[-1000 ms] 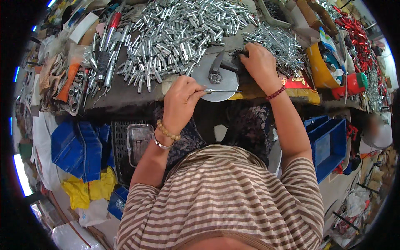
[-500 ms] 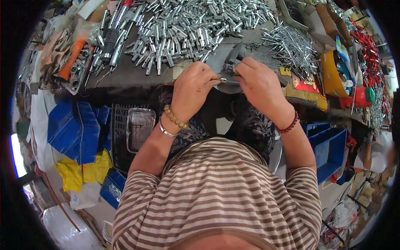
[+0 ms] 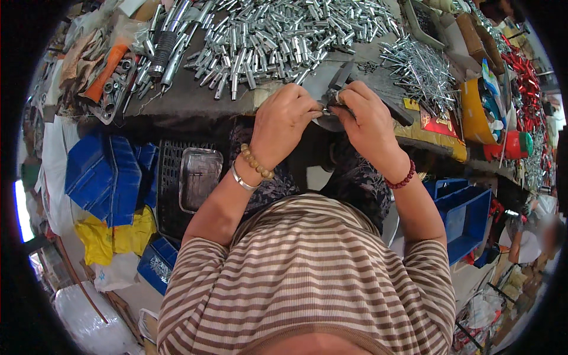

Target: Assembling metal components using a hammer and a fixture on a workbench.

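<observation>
My left hand (image 3: 286,121) is closed in a pinch at the table's front edge, its fingertips on a small metal rod (image 3: 325,112), most of which is hidden. Facing it, my right hand (image 3: 368,120) is also closed, thumb and bent fingers meeting at the rod's other end. What else the right fingers cover cannot be made out. Just beyond the fingertips stands a dark metal tool (image 3: 340,78), partly behind the right hand. A heap of short shiny metal tubes (image 3: 284,41) spreads over the tabletop ahead, and thin metal pins (image 3: 417,71) are piled to the right.
An orange-handled tool (image 3: 109,71) and a black-gripped tool (image 3: 161,53) lie at the left. On the right are a yellow container (image 3: 475,112) and a red-and-green jar (image 3: 513,145). Blue bins (image 3: 464,222), a black crate (image 3: 170,201) and a metal tray (image 3: 200,177) sit below table level.
My hands have drawn closer together, the left moving right and slightly up. The rod that showed between them is now mostly covered by fingers. The view has shifted a little.
</observation>
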Available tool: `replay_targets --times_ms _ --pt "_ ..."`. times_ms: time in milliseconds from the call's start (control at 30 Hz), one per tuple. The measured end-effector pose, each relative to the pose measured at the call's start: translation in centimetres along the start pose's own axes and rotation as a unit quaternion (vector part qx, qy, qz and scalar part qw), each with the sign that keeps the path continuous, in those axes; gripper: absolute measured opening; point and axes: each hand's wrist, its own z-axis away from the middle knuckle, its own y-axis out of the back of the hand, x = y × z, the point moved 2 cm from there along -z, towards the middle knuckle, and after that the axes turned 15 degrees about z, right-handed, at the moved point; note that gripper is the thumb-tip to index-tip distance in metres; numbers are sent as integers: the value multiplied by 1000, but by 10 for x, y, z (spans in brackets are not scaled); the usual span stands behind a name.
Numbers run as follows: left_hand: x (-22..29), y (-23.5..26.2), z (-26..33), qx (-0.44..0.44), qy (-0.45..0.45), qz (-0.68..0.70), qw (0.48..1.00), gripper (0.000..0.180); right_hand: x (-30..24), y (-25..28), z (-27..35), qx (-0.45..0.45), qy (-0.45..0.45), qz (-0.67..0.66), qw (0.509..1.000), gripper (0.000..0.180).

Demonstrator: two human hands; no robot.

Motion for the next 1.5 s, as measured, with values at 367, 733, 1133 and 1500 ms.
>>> replay_targets --times_ms 367,733,1133,1500 --pt "2 -5 -5 -1 -26 6 1000 10 -4 -4 8 65 19 54 996 19" --pt "-1 1 3 10 15 9 1000 8 -17 -5 7 57 43 110 991 15" --pt "1 -2 -4 -12 31 29 999 8 18 20 10 86 -35 226 970 30" --pt "-2 0 -1 -11 16 36 999 9 35 31 30 -3 -93 189 977 26"
